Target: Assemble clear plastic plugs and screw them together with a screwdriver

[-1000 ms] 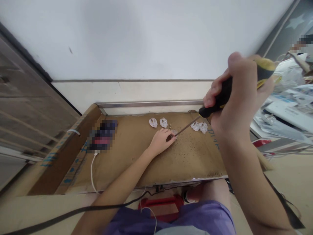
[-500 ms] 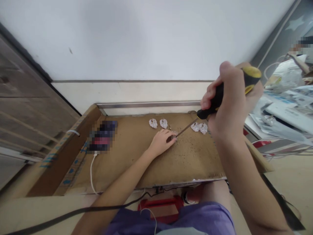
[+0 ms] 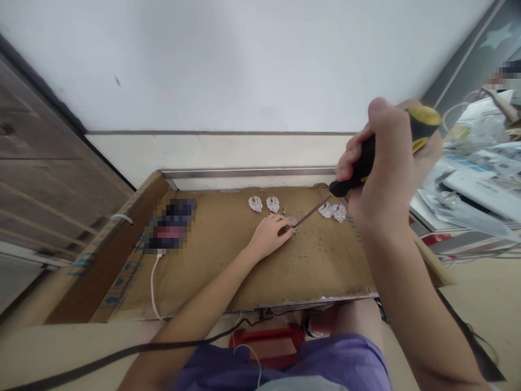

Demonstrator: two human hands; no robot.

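Observation:
In the head view my right hand (image 3: 391, 157) is wrapped around the black and yellow handle of a screwdriver (image 3: 311, 212). Its long metal shaft slants down left to the fingertips of my left hand (image 3: 269, 234). Those fingers press a small clear plug piece (image 3: 292, 221) against the cardboard; most of it is hidden by the fingers and the screwdriver tip. Behind my left hand lie two clear plastic plug pieces with metal pins, a left one (image 3: 255, 203) and a right one (image 3: 272, 204). A small brass-coloured part (image 3: 284, 210) is just beyond my fingers.
Two more clear plug pieces (image 3: 338, 212) lie right of the screwdriver shaft. A phone-like blurred device (image 3: 173, 225) with a white cable (image 3: 153, 288) is on the left of the cardboard sheet (image 3: 228, 260). Plastic bags (image 3: 476, 184) crowd a surface at right.
My right hand and the screwdriver handle have shifted very slightly right and up. The left hand stays in place on the plug piece.

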